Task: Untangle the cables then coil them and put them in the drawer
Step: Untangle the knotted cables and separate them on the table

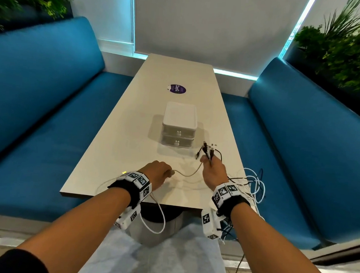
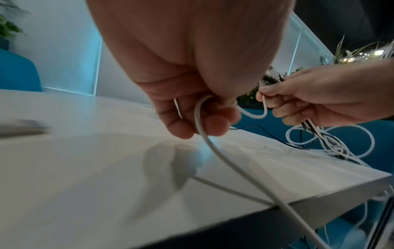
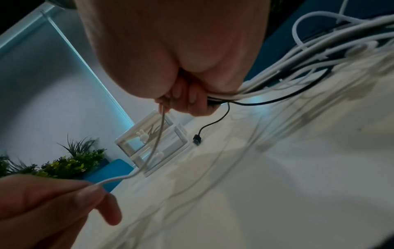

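My right hand (image 1: 211, 169) grips a bundle of white and black cables (image 1: 208, 150) just right of the drawer unit, their plug ends sticking up past its fingers. The rest of the bundle (image 1: 253, 186) trails off the table's right edge in loose loops. One white cable (image 1: 188, 173) sags from my right hand across to my left hand (image 1: 159, 173), which pinches it; its tail (image 1: 156, 218) hangs off the near edge. In the left wrist view that cable (image 2: 215, 151) curves from my curled fingers (image 2: 215, 121). A black plug (image 3: 197, 139) dangles near the drawers.
A small white two-drawer unit (image 1: 179, 127) stands mid-table with both drawers closed. A purple round sticker (image 1: 177, 88) lies farther back on the beige table (image 1: 116, 145). Blue benches (image 1: 41, 108) flank both sides, plants behind them.
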Motion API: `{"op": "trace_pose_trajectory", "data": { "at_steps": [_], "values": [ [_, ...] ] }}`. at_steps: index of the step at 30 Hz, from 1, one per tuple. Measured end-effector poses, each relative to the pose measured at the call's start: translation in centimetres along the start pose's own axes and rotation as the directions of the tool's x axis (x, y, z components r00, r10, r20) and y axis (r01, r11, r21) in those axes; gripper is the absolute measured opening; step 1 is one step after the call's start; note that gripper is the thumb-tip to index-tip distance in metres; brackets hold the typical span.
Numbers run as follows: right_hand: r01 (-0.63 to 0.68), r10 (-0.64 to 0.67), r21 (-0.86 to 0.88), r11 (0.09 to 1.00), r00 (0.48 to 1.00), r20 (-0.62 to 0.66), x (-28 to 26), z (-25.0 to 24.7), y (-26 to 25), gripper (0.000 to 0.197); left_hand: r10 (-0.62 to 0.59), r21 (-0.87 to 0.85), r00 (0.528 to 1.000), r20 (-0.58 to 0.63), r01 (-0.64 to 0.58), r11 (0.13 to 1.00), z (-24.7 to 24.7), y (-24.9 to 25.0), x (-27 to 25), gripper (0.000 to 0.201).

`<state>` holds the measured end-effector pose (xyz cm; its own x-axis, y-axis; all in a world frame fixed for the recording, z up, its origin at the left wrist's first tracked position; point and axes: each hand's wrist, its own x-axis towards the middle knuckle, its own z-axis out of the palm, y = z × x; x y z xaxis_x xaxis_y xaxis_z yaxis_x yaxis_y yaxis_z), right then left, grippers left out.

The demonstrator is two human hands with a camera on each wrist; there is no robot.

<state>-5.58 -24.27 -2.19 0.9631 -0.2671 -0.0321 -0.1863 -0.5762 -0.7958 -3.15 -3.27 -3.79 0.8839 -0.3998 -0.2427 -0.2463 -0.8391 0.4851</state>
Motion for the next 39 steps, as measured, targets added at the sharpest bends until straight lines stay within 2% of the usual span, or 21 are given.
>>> {"op": "trace_pose_trajectory", "data": {
  "at_steps": [2, 5, 8, 11, 12, 15, 16, 18, 20, 21, 24, 26, 28, 31, 33, 36, 39],
  "values": [
    [0.053, -0.054, 0.011, 0.999, 0.998, 0.043, -0.4, 0.5, 0.1, 0.031, 0.063, 0.191, 0.998, -0.024, -0.057, 0.980, 0.4, 0.7, 0.2, 0.042],
    [0.090, -0.086, -0.032, 0.995, 0.991, 0.106, -1.1, 0.7, -0.1, 0.029, 0.094, 0.282, 0.994, -0.051, -0.076, 0.956, 1.1, 1.8, 0.3, 0.043],
    [0.131, -0.116, -0.073, 0.989, 0.976, 0.184, -1.8, 1.1, -1.1, 0.037, 0.128, 0.300, 0.989, -0.079, -0.099, 0.949, 1.5, 3.1, 0.6, 0.041],
    [0.180, -0.170, -0.030, 0.983, 0.963, 0.209, -2.3, 1.7, -1.9, 0.033, 0.111, 0.342, 0.992, -0.055, -0.085, 0.936, 1.9, 4.1, 0.8, 0.034],
    [0.177, -0.175, 0.011, 0.984, 0.961, 0.216, -2.3, 1.9, -2.0, 0.032, 0.091, 0.347, 0.995, -0.046, -0.070, 0.935, 2.0, 4.2, 0.8, 0.031],
    [0.052, -0.110, 0.202, 0.978, 0.951, 0.288, -2.3, 2.2, -1.6, 0.032, 0.052, 0.288, 0.999, -0.004, -0.049, 0.956, 2.2, 4.2, 0.7, 0.025],
    [0.049, -0.101, 0.177, 0.983, 0.948, 0.300, -2.2, 2.2, -1.4, 0.034, 0.043, 0.247, 0.999, 0.022, -0.047, 0.968, 2.2, 4.0, 0.8, 0.023],
    [0.172, -0.140, -0.066, 0.983, 0.931, 0.338, -2.1, 1.9, -0.9, 0.038, 0.045, 0.147, 0.996, 0.073, -0.055, 0.988, 1.8, 3.3, 0.9, 0.020],
    [0.298, -0.152, -0.335, 0.894, 0.904, 0.399, -2.0, 1.8, 0.0, 0.038, 0.083, 0.035, 0.992, 0.099, -0.087, 0.996, 1.1, 2.2, 1.1, 0.024],
    [0.325, -0.152, -0.403, 0.855, 0.902, 0.404, -1.9, 1.7, 0.5, 0.036, 0.096, -0.006, 0.991, 0.098, -0.096, 0.995, 0.6, 1.7, 1.0, 0.028],
    [0.283, -0.106, -0.594, 0.753, 0.943, 0.315, -1.5, 0.8, 1.6, 0.033, 0.089, -0.056, 0.992, 0.089, -0.084, 0.995, -0.8, 0.2, 0.6, 0.032],
    [0.207, -0.051, -0.689, 0.695, 0.970, 0.240, -1.1, -0.4, 2.4, 0.031, 0.079, -0.032, 0.992, 0.098, -0.076, 0.997, -1.4, -0.7, 0.3, 0.030],
    [0.111, 0.009, -0.726, 0.679, 0.987, 0.160, -0.8, -1.5, 2.8, 0.030, 0.076, 0.011, 0.994, 0.078, -0.077, 0.997, -1.4, -1.2, 0.1, 0.026],
    [-0.016, 0.083, -0.613, 0.790, 0.993, 0.081, -0.6, -1.7, 2.2, 0.033, 0.077, 0.088, 0.997, 0.026, -0.079, 0.993, -0.8, -0.4, -0.1, 0.020],
    [-0.015, 0.057, -0.489, 0.872, 0.996, 0.071, -0.8, -1.0, 1.2, 0.035, 0.087, 0.143, 0.996, -0.006, -0.085, 0.986, -0.2, 0.8, 0.0, 0.017],
    [0.121, -0.098, -0.300, 0.946, 0.991, 0.091, -1.7, 0.7, -0.1, 0.032, 0.099, 0.157, 0.995, -0.030, -0.094, 0.983, 0.7, 2.6, 0.6, 0.014],
    [0.256, -0.228, -0.221, 0.941, 0.963, 0.146, -2.5, 2.1, -0.3, 0.028, 0.127, 0.108, 0.991, -0.036, -0.123, 0.987, 1.0, 3.6, 0.9, 0.015]
  ]
}}
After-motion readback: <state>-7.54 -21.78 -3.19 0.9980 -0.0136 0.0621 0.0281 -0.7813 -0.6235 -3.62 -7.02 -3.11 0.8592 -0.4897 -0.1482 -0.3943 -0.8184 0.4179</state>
